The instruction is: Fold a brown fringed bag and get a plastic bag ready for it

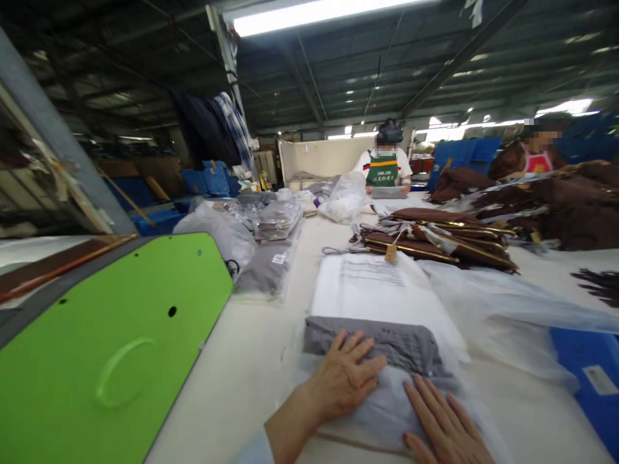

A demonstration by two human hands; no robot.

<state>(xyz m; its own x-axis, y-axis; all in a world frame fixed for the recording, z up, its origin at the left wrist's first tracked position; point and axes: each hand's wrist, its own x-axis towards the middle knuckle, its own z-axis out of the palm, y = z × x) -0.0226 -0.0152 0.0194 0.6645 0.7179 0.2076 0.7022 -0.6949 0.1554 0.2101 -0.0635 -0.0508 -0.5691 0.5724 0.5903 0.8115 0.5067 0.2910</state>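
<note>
A folded grey cloth item (411, 345) lies on the white table in front of me, its near part covered by a cloudy plastic bag (372, 412). My left hand (345, 374) rests flat across the item and the bag's edge, fingers spread. On the bag's right side lies my right hand (442, 425), its fingers stretched out and partly cut off by the frame's bottom edge. Just beyond the grey item is a stack of white plastic bags (367, 290) with printed lines.
A green machine panel (116, 335) stands at the left. Bagged grey items (264, 270) lie ahead of it. Brown pouches with gold zips (435, 238) are piled at the right, near loose plastic sheeting (507, 316) and a blue bin (590, 380). Two co-workers are farther back.
</note>
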